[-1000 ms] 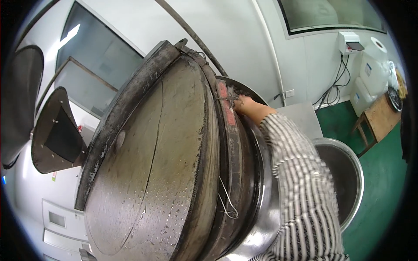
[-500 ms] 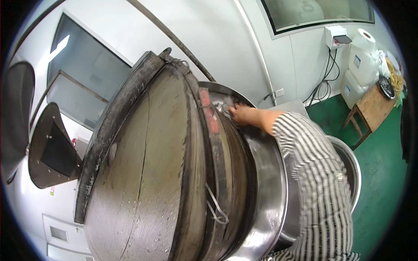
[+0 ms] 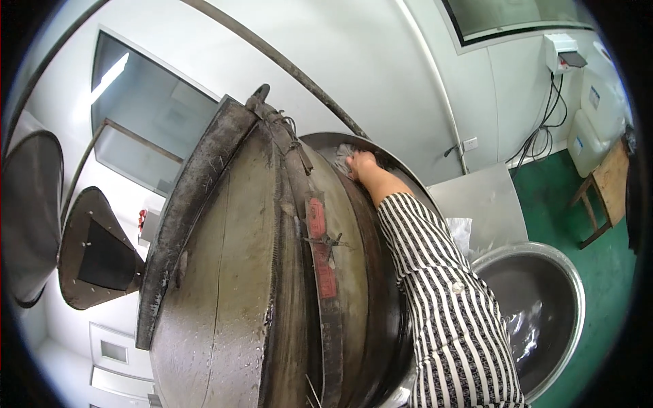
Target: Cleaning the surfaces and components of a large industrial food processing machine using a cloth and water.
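My right hand [image 3: 360, 164] reaches to the far side of a steel trough [image 3: 320, 139], its striped sleeve running alongside. Its fingers are closed on a crumpled greyish rag [image 3: 343, 158], pressed down beside the round body. That body is a large, drum-like millstone [image 3: 224, 258], grey-brown, its broad top wet with drops near me. Around the side of the millstone runs a dark strap [image 3: 331, 347] with red patches and a twisted tie. A thin pale wire [image 3: 313, 391] shows low on it. My left hand is out of view.
A thick dark beam [image 3: 187, 211] lies across the millstone's left side, and a metal pipe [image 3: 286, 64] rises behind. Brown funnel-like hoods [image 3: 102, 251] stand left. At right are a round steel basin [image 3: 575, 299], a steel table [image 3: 479, 197], a wooden stool [image 3: 609, 180] and white jugs [image 3: 588, 143].
My right hand has moved farther along the trough with the rag, past the red-patched part of the strap. The view has shifted, and more of the steel basin shows beside my sleeve.
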`<state>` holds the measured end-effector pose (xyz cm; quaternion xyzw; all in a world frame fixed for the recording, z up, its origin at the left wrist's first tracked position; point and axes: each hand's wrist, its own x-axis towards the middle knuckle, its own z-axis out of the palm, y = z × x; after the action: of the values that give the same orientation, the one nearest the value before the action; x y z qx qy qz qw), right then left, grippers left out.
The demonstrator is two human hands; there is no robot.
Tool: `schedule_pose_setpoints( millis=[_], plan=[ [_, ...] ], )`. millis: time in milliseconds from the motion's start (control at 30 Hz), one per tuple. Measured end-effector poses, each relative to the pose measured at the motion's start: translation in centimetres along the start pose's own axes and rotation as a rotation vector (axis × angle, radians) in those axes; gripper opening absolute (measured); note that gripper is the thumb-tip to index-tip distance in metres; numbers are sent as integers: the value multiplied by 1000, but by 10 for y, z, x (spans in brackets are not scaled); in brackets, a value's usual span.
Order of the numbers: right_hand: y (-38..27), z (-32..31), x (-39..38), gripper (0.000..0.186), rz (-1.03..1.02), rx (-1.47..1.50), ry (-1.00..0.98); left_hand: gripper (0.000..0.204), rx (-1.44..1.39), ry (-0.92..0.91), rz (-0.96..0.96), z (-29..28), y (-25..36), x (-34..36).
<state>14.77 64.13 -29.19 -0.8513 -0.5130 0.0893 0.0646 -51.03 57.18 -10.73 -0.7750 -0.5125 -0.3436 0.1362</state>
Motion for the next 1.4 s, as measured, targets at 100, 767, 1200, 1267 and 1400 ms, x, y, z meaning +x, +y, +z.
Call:
schedule_pose_setpoints(
  millis=[100, 767, 1200, 1267, 1400],
  plan=[
    [-13, -26, -41, 48, 40, -27, -66, 30, 4, 4, -17, -9, -5, 1],
    [4, -2, -193, 46, 129, 21, 6, 28, -58, -9, 6, -10, -33, 69],
    [23, 19, -10, 44, 41, -46, -30, 27, 163, -28, -188, -60, -61, 31],
    [-1, -43, -67, 41, -85, -184, -189, 27, 209, -93, -268, -81, -81, -11],
    [-3, -37, -151, 40, -170, -342, -436, 27, 195, -271, -376, -82, -103, -89]
  ],
)
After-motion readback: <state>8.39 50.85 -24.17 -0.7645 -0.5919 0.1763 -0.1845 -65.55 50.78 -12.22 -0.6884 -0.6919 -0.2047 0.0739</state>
